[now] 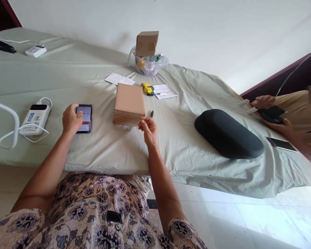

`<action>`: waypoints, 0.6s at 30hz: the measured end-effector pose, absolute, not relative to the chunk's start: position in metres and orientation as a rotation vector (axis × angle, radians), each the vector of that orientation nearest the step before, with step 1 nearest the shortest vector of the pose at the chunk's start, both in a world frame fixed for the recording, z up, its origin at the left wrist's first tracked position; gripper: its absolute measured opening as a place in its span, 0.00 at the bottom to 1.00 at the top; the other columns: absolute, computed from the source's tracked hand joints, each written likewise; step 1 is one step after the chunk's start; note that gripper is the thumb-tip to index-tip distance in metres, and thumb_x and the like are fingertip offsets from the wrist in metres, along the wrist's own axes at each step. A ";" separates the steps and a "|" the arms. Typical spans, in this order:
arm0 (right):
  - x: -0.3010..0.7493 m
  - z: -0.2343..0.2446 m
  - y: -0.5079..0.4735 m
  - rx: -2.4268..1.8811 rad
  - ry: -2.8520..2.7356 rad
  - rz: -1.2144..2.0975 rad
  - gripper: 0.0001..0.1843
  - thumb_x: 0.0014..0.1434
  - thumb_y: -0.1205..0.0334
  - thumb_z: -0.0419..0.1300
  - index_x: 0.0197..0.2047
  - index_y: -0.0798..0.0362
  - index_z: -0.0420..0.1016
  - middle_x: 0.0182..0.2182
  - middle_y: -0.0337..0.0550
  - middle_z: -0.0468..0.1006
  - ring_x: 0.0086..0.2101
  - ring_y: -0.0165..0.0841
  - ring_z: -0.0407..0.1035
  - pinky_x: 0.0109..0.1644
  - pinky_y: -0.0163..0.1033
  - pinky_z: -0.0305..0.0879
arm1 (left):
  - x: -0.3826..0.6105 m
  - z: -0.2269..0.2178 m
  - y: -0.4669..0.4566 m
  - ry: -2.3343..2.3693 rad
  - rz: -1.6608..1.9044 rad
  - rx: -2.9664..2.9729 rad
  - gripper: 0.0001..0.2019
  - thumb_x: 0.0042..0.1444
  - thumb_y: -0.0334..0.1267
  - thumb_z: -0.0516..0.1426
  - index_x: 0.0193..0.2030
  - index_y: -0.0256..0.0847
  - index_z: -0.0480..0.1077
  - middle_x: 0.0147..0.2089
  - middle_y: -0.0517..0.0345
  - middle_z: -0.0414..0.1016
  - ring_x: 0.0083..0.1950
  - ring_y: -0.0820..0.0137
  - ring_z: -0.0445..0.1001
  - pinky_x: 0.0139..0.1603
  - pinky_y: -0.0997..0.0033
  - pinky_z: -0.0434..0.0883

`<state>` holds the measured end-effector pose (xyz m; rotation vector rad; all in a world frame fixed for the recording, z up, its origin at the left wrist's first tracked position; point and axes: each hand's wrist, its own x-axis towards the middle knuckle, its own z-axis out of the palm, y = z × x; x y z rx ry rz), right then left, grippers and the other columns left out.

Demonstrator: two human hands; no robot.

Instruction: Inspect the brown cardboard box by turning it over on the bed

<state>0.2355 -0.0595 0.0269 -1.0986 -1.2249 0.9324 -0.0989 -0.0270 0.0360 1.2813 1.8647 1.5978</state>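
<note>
A smartphone (pixel 86 119) with a lit screen lies on the cloth-covered table. My left hand (pixel 72 119) is at its left side, thumb over the screen and fingers curled at the edge. To the right of the phone sits a closed, taped cardboard box (pixel 129 100). My right hand (pixel 148 130) is at the box's near right corner, thumb and fingers pinched together; whether it touches the box is unclear. The tip of a thin black object (pixel 152 113), perhaps a pen, shows just beyond the knuckles. What the pinch holds, if anything, is hidden.
A yellow tape measure (pixel 147 89) and white papers (pixel 167 91) lie behind the box. Further back, a plastic basket (pixel 149 69) holds a smaller box (pixel 147 43). A power bank (pixel 35 119) is left, a black case (pixel 229 134) right. Another person's hands (pixel 282 126) hold something black.
</note>
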 end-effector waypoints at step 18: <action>0.231 0.033 -0.021 -1.393 -1.728 0.122 0.33 0.57 0.36 0.64 0.57 0.49 0.70 0.61 0.56 0.65 0.60 0.47 0.66 0.64 0.55 0.68 | 0.040 0.014 -0.006 1.197 1.551 1.823 0.23 0.58 0.54 0.61 0.57 0.46 0.74 0.66 0.44 0.69 0.69 0.53 0.67 0.69 0.52 0.65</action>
